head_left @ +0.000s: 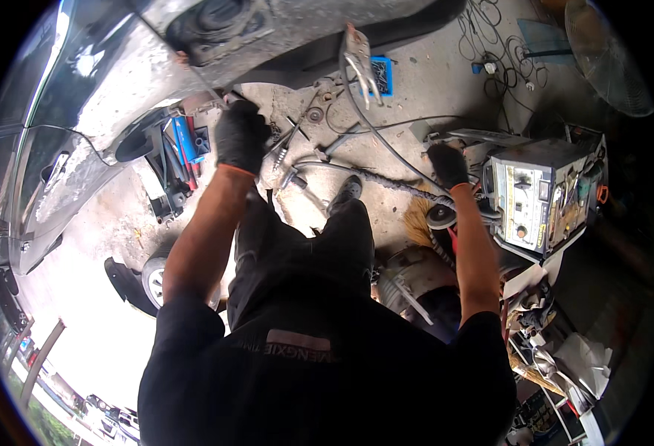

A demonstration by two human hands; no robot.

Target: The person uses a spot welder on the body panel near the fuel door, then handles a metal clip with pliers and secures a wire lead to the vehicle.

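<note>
My left hand, in a black glove with an orange cuff, is closed at the lower edge of a worn grey car body. A thin dark rod or cable runs down to it; what the fingers hold is hidden. My right hand, gloved alike, is curled beside a boxy machine with a white control panel. A dark cable ends near that hand, whose grip I cannot make out. Locking pliers hang at the car's edge, next to the cable's other end.
A blue tray of small metal parts, a hammer and another hammer-like tool lie on the floor. Blue and red jack-like tools stand left. A fan and loose cables are at the far right. Cluttered shelving is near right.
</note>
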